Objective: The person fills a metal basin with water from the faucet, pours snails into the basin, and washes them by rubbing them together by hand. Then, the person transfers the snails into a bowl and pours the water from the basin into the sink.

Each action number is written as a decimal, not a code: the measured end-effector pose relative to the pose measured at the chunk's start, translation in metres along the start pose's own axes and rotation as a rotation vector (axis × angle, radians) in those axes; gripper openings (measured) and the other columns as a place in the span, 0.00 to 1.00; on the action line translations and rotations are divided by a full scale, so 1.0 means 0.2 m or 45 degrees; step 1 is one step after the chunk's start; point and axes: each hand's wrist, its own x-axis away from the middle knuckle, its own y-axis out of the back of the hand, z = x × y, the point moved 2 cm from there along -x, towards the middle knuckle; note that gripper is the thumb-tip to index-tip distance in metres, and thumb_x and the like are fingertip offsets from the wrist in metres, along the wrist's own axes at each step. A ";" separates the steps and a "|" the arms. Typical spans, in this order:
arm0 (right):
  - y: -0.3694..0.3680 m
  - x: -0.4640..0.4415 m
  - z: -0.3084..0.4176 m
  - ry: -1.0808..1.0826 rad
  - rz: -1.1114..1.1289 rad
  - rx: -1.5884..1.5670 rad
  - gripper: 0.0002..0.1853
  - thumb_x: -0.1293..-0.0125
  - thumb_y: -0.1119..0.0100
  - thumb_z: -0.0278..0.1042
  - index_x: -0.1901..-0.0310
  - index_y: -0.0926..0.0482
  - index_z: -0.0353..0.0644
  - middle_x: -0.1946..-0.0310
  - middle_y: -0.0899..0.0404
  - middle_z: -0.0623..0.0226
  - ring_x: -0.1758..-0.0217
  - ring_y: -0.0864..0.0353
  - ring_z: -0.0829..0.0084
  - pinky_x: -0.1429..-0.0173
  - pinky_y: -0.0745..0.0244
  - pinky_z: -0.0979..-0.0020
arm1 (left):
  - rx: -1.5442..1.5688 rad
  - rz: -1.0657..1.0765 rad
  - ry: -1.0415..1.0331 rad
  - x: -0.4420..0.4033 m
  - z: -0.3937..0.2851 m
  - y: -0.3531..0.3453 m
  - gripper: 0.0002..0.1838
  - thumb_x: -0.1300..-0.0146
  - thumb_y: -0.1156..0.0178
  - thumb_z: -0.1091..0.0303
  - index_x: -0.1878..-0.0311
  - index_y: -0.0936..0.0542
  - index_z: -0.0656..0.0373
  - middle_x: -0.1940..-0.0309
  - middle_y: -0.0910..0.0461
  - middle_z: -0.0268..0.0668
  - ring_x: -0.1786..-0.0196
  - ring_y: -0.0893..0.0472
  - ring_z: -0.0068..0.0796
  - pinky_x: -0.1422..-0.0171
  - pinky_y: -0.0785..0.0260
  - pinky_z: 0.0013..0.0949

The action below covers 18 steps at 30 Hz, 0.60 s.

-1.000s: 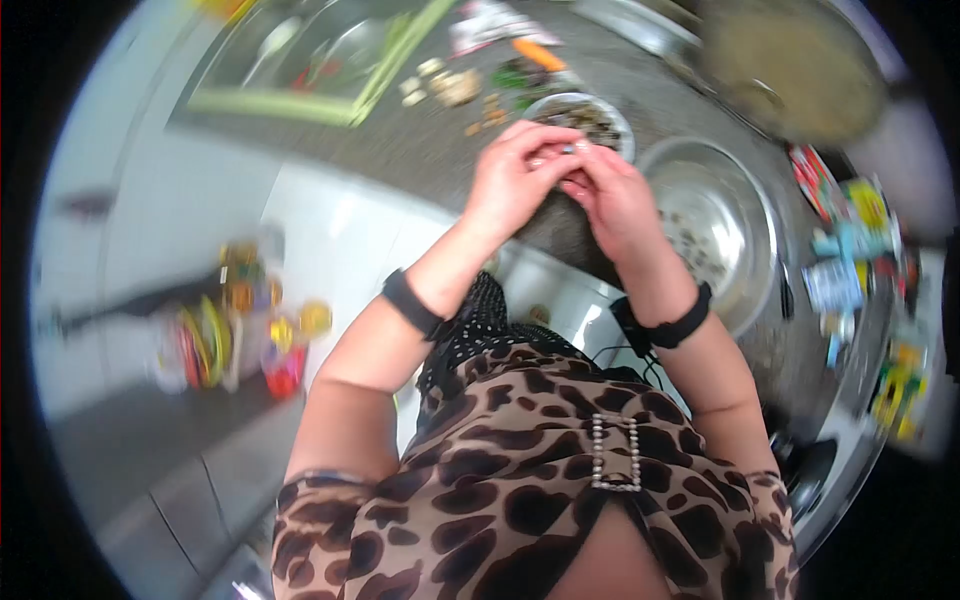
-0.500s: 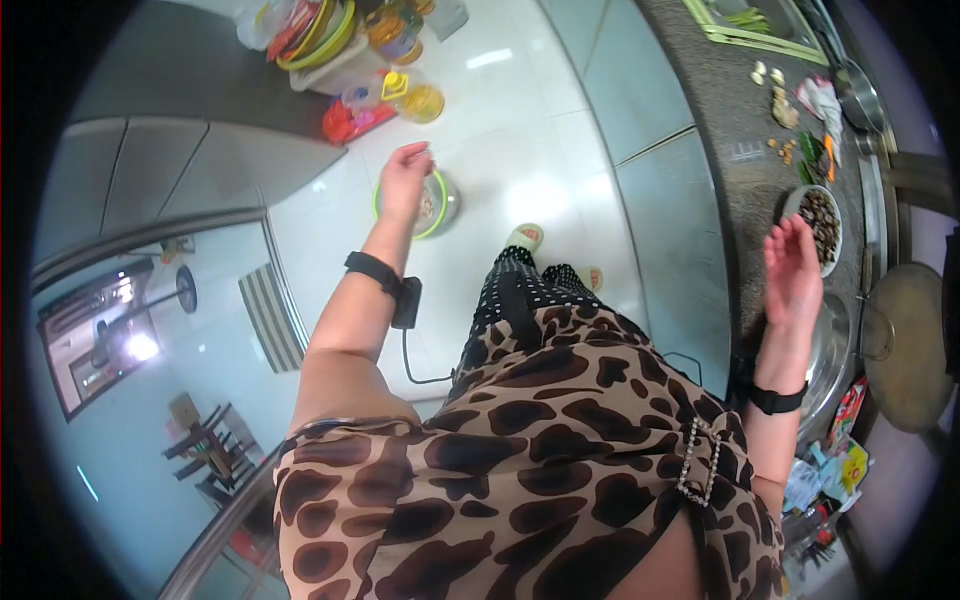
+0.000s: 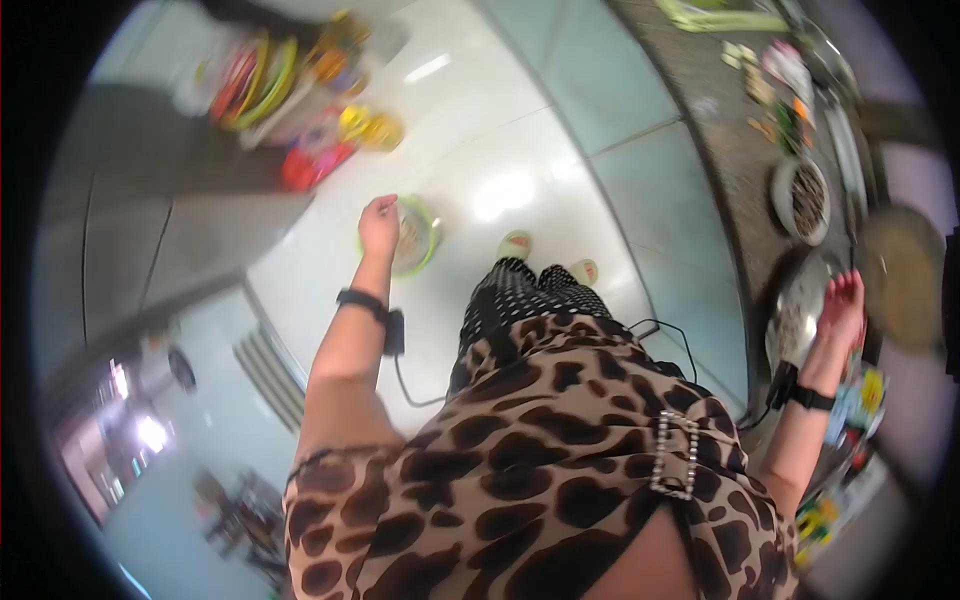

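Note:
My left hand [image 3: 379, 226] hangs in the air, loosely closed, with no held thing visible. In the view it overlaps the left side of a green-rimmed bin [image 3: 432, 236] on the floor, which has pale scraps inside. Over the counter's far edge, my right hand [image 3: 843, 312] has its fingers curled at the end of a long metal utensil [image 3: 852, 205] with a dark handle; blur hides its kind. Beside this hand lies a shiny round metal pan or lid [image 3: 797, 305]. Farther along stands a white bowl [image 3: 790, 207] of small dark pieces, perhaps shells.
Garlic [image 3: 738, 54], green leaves [image 3: 788, 128] and a green-edged tray [image 3: 722, 18] lie along the counter. A large round brown board [image 3: 905, 280] leans by the wall. On the floor stand oil bottles [image 3: 378, 131] and a red bag [image 3: 305, 168]. Colourful packets [image 3: 865, 400] crowd my right forearm.
My right hand has moved back from beside the bowl, toward the wall, and the long utensil now shows at its fingers. My left hand is slightly lower and more curled. The whole view has shifted.

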 end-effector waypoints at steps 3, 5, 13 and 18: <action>0.05 0.20 0.00 0.075 -0.316 0.158 0.14 0.36 0.49 0.39 0.53 0.24 0.43 0.61 0.25 0.70 0.57 0.27 0.76 0.49 0.31 0.70 | 0.368 0.480 0.008 0.00 -0.72 -0.21 0.12 0.38 0.46 0.69 0.53 0.22 0.60 0.59 0.21 0.35 0.59 0.23 0.24 0.51 0.30 0.28; 0.06 0.34 -0.02 0.147 -0.516 0.104 0.12 0.36 0.49 0.39 0.56 0.22 0.45 0.63 0.24 0.71 0.59 0.26 0.77 0.53 0.27 0.70 | 0.524 0.797 -0.171 0.09 -1.19 -0.40 0.14 0.37 0.46 0.68 0.49 0.24 0.60 0.56 0.22 0.35 0.56 0.24 0.25 0.49 0.32 0.27; 0.33 0.50 -0.12 -0.109 -0.633 0.370 0.10 0.38 0.49 0.34 0.57 0.23 0.45 0.64 0.24 0.72 0.63 0.28 0.78 0.61 0.33 0.74 | 0.533 1.873 -0.654 1.03 -2.41 -0.87 0.17 0.36 0.46 0.68 0.45 0.28 0.60 0.50 0.24 0.35 0.52 0.25 0.25 0.46 0.34 0.28; 0.61 0.44 -0.19 -0.257 -0.398 0.749 0.19 0.40 0.44 0.36 0.47 0.26 0.43 0.50 0.24 0.61 0.47 0.27 0.65 0.47 0.31 0.68 | 0.125 1.884 -1.241 1.48 -2.67 -1.28 0.21 0.39 0.44 0.69 0.42 0.30 0.62 0.48 0.26 0.39 0.49 0.26 0.31 0.44 0.34 0.31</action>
